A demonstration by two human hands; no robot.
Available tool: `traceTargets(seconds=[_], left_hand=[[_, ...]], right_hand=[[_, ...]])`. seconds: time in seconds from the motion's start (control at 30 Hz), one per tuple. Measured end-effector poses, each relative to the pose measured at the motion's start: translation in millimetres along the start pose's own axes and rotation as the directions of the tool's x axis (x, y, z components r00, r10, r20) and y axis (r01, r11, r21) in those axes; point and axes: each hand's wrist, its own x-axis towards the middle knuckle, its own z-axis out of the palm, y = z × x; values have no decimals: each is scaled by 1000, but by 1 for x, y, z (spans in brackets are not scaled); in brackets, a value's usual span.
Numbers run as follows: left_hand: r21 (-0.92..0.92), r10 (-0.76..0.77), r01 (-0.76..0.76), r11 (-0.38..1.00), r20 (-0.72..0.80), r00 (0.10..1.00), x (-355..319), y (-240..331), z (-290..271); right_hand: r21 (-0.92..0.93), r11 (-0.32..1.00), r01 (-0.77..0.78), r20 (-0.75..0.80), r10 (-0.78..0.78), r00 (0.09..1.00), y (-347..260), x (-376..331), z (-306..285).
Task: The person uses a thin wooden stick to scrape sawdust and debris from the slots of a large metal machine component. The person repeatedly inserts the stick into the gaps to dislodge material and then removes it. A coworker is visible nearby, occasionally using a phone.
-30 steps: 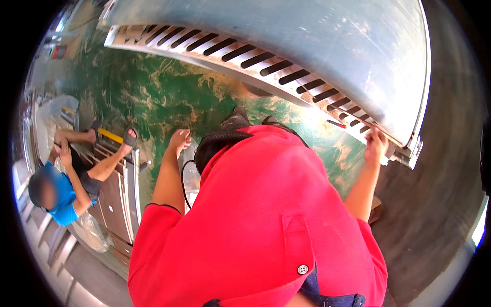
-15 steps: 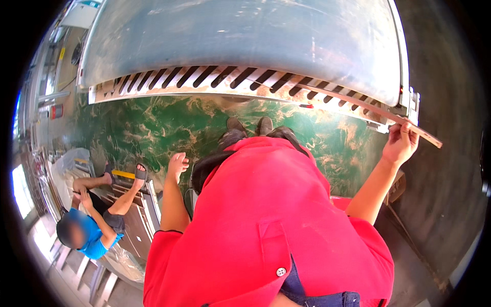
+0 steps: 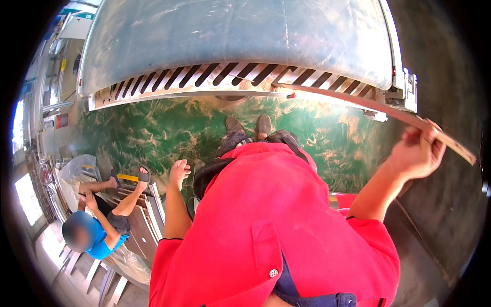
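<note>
My right hand grips a long, thin brown strip, perhaps wood, near its outer end. From there the strip slants leftward to the slotted metal rail along the machine's near edge, where its far end lies over the slots. My left hand hangs beside my body with loosely bent fingers and holds nothing. Beyond the rail spreads a wide grey-blue belt or bed.
A person in a blue shirt sits at the left beside stacked boards. Dust streaks the green floor under my feet. A metal bracket sticks out at the machine's right corner. A small red-tipped item lies at the rail's edge.
My right hand has moved outward to the right and a little nearer, drawing the strip along with it. The left hand stays almost in place, a little lower.
</note>
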Motion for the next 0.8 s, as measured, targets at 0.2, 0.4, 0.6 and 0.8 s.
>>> traceTargets(seconds=[0.2,0.4,0.6,0.8], left_hand=[[50,-44,45,998,-9,999,-5,-18,11],[0,-25,25,1000,10,1000,7,-17,18],[9,21,-21,1000,38,999,10,-3,25],[33,-15,14,999,33,999,4,3,21]], right_hand=[[50,989,138,110,-143,984,-38,58,-49],[-65,948,312,377,-267,887,-78,131,-82],[-269,914,304,427,-170,888,-63,143,-71],[-190,960,206,500,-86,862,-54,106,-34]])
